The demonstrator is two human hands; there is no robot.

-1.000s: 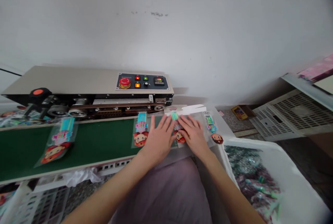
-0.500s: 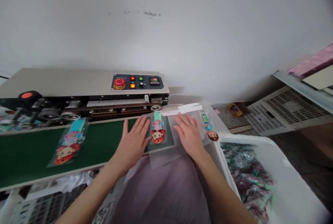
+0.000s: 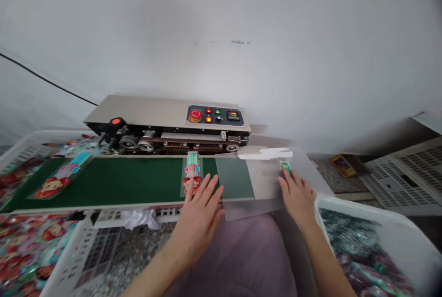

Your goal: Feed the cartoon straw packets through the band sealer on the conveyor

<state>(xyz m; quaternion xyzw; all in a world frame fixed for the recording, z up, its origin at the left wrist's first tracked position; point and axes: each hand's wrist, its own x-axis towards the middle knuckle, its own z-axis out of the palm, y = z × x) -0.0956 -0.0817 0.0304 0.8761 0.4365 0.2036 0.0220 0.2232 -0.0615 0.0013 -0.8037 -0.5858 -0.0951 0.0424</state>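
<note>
My left hand (image 3: 200,212) has its fingers spread, the tips over the lower end of a small clear packet (image 3: 192,168) on the green conveyor belt (image 3: 138,177). That packet holds green sticks and a red-haired cartoon figure. Farther right, my right hand (image 3: 299,195) lies with fingers stretched over another packet (image 3: 286,165); only its green top shows, the rest hidden under the hand. Between the hands, a translucent sheet (image 3: 236,179) covers the belt's right end. A third packet (image 3: 62,175) lies slanted at the belt's left end.
Behind the belt stands a sealing machine (image 3: 165,113) with rollers and a lit control panel (image 3: 218,115). White paper strips (image 3: 264,153) lie right of it. A white bin (image 3: 393,228) of shiny packets stands at right, a crate (image 3: 69,251) at lower left.
The view has swung left. Packets have travelled left along the belt. My right hand has moved right onto the rightmost packet; my left hand now reaches over the middle packet's lower end.
</note>
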